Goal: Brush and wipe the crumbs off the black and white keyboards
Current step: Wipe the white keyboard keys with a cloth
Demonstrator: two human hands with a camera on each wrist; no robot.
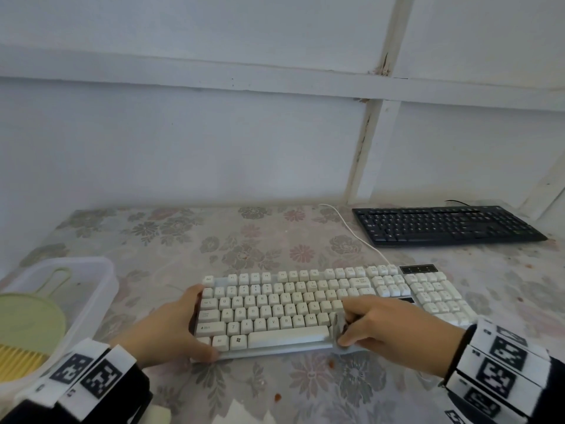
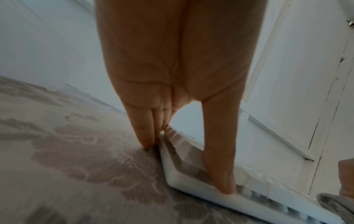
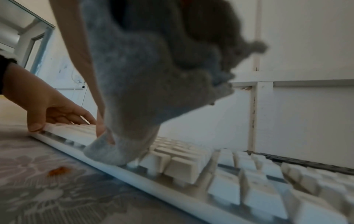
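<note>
The white keyboard (image 1: 290, 304) (image 3: 249, 189) lies across the near middle of the flowered table. My left hand (image 1: 195, 324) (image 2: 187, 168) braces its left end, straight fingers (image 2: 145, 136) against the side and thumb on the front rim. My right hand (image 1: 347, 322) grips a bunched grey cloth (image 1: 337, 330) (image 3: 138, 94) and presses it on the bottom row, just right of the space bar. The black keyboard (image 1: 443, 224) (image 3: 306, 163) sits at the far right by the wall, touched by neither hand.
A clear plastic container (image 1: 91, 270) at the left holds a green dustpan (image 1: 30, 319) and a yellow-bristled brush (image 1: 18, 359). Orange crumbs (image 1: 331, 364) (image 3: 59, 169) lie on the cloth-covered table in front of the white keyboard. Its white cable (image 1: 351, 231) runs back towards the wall.
</note>
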